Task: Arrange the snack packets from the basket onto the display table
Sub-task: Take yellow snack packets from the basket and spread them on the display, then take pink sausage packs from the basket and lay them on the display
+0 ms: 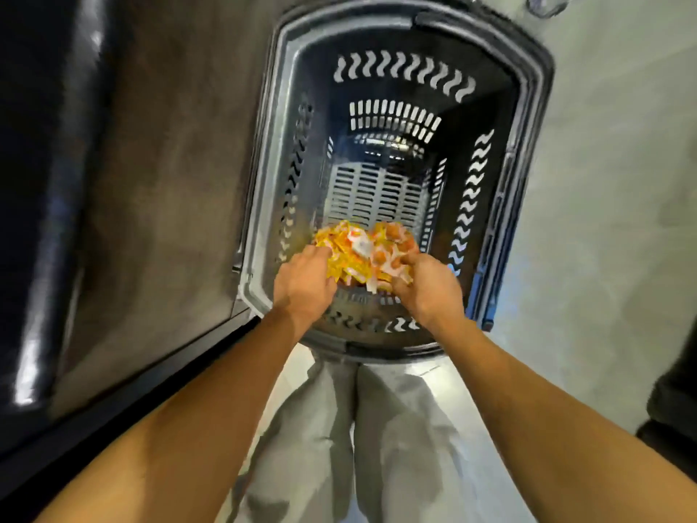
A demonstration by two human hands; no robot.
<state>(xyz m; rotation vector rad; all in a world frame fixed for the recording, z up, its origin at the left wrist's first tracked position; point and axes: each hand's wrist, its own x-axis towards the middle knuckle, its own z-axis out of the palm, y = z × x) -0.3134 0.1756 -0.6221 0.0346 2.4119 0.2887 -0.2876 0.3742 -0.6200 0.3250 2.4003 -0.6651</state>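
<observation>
Pale grey floor point(611, 205) on the right and ahead, smooth, open. Dark glossy surface point(56, 183) fills the left side, its black edge running diagonally toward the person; too blurred to name.

Basket point(271, 152), dark grey plastic with slotted and wavy-cut walls, stands on the floor just beside that dark surface, its left rim about touching it. Far half of the basket floor is bare slotted plastic. Light grey trousers point(396, 428) show below the near rim.

Packets point(362, 254), a yellow, orange and white bunch, sit at the near end of the basket interior. Printing is blurred; no brand or wording legible.

Left hand point(303, 285) has fingers curled onto the bunch's left side. Right hand point(426, 286) is closed on its right side. Both grasp the packets.
</observation>
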